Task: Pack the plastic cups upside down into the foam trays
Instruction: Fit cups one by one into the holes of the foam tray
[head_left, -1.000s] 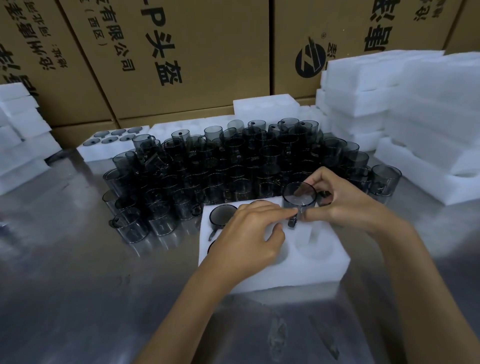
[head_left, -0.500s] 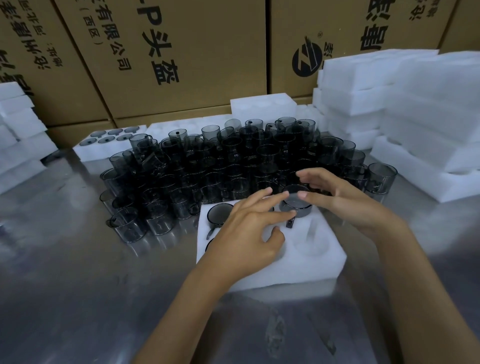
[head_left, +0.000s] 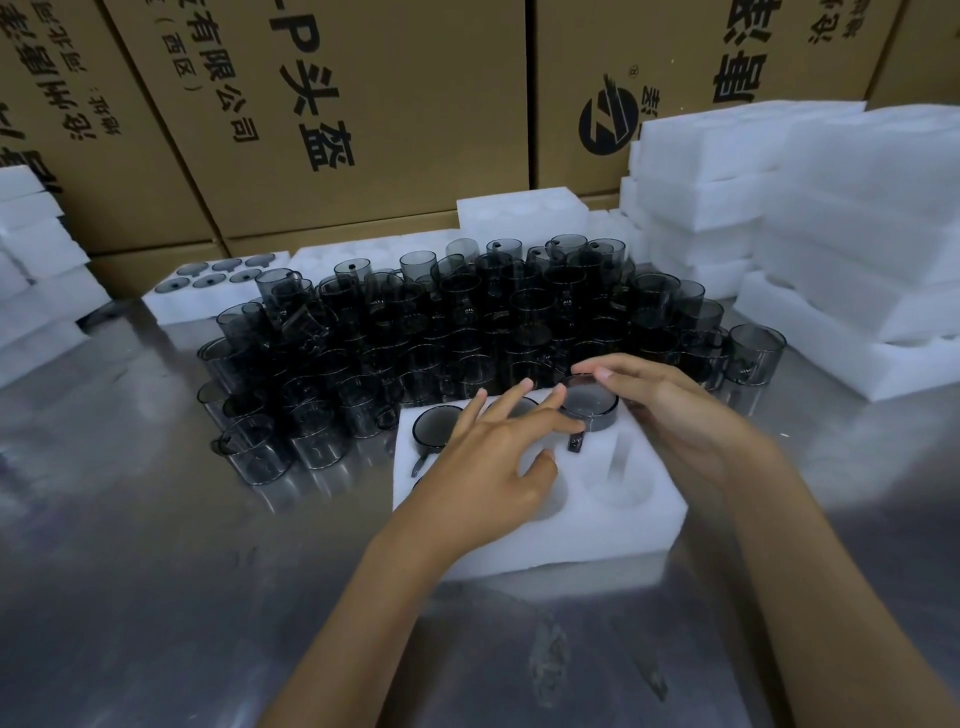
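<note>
The foam tray (head_left: 540, 525) sits on the bench (head_left: 156, 597), just in front of the mass of loose cups (head_left: 467, 322). An inverted cup (head_left: 589, 410) is partly sunk in the tray's far-right pocket. The right hand (head_left: 670, 415) curls over its rim; the left hand (head_left: 493, 462) rests straight fingers against it. Seating appears underway; next, press it flush, then fetch 1 more.
</note>
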